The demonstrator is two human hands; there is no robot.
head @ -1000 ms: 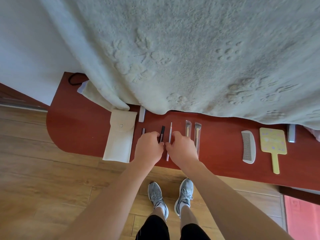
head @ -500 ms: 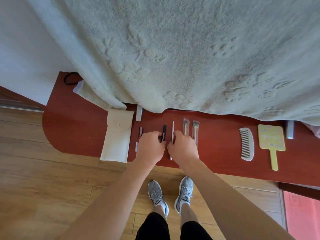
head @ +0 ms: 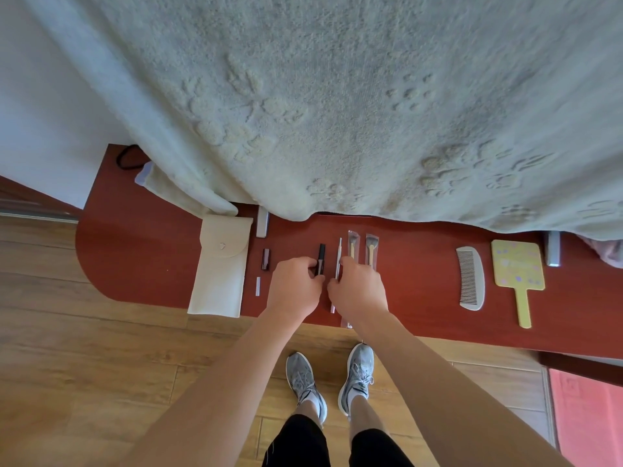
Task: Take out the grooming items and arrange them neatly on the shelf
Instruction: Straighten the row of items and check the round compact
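Black glossy tube pinched in left fingers, slim metal stick pinched in right fingers.

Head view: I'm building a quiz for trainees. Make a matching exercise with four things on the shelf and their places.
1 cream fabric pouch
2 slim black tube
3 curved white comb
4 square yellow hand mirror

a rightmost of the four
b pinched by left hand
c leftmost of the four
d just left of the mirror

Pairs: 1-c, 2-b, 3-d, 4-a
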